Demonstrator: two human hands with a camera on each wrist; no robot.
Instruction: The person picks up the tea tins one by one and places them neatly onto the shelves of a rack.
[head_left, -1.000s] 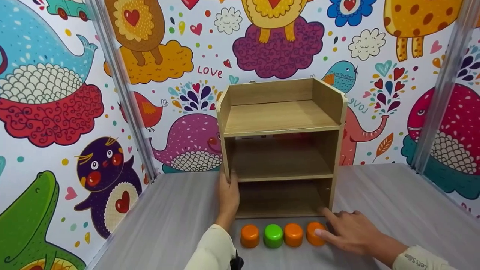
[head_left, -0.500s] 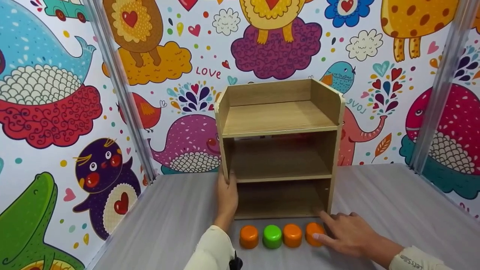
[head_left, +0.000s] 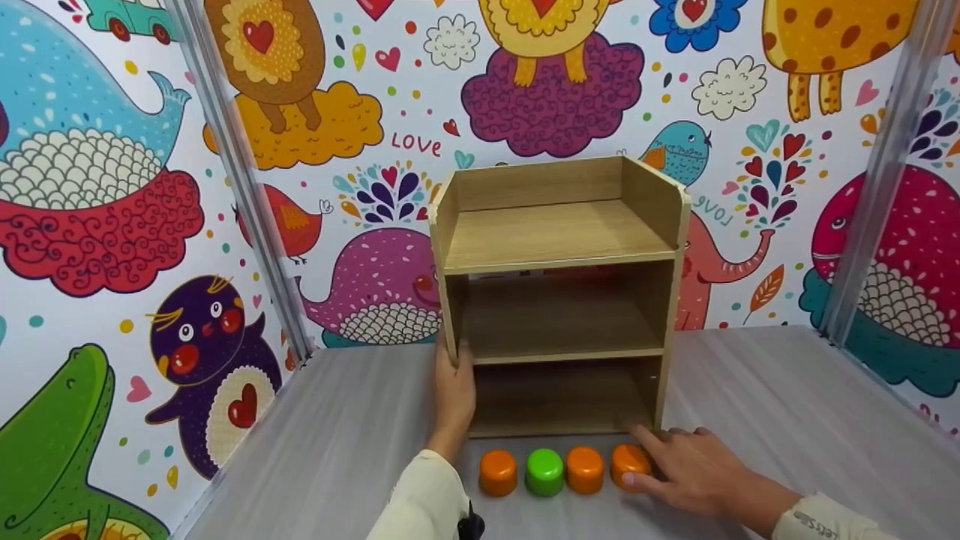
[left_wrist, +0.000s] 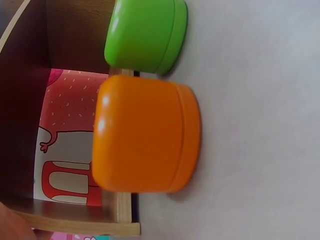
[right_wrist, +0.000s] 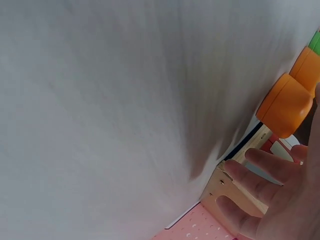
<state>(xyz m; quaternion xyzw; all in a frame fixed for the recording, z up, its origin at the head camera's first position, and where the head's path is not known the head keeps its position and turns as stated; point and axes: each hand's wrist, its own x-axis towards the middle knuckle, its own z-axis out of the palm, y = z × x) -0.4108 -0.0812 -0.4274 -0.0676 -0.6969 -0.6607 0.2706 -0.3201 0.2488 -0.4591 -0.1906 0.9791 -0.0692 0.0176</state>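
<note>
A small three-level wooden shelf [head_left: 566, 322] stands upright on the grey table. My left hand [head_left: 454, 394] grips the lower part of its left side panel, thumb on the front edge. In front of the shelf is a row of glossy round-topped caps: an orange one [head_left: 498, 472] at left, a green one [head_left: 544, 472], a middle orange one [head_left: 585, 470] and a right orange one [head_left: 628, 465]. My right hand [head_left: 697, 469] is beside the right orange cap, its thumb overlapping the cap's front and its index finger reaching behind it. The right wrist view shows the fingers [right_wrist: 250, 182] spread.
Printed cartoon panels [head_left: 367, 285] enclose the table [head_left: 352, 420] at the back and sides, with metal posts [head_left: 247, 180] at the corners. The shelf's base is just behind the caps. Bare table extends to both sides of the shelf.
My right index fingertip has shifted slightly left behind the right orange cap, and the thumb has come lower on its front. The left hand and shelf stay put.
</note>
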